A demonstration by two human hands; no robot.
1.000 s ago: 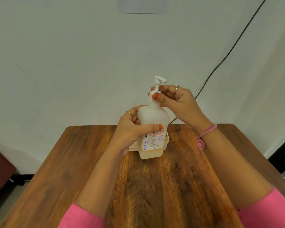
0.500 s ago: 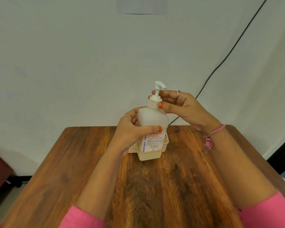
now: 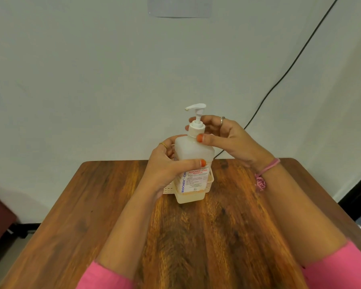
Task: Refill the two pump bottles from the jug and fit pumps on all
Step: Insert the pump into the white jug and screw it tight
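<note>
Wooden table (image 3: 227, 236), cream basket (image 3: 211, 180)

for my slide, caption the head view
Left hand steadies handrub bottle while right hand pinches its pump collar.

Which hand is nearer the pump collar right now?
The right hand: its thumb and fingers pinch the pump collar at the neck. The left hand is lower, gripping the bottle around its body.
</note>
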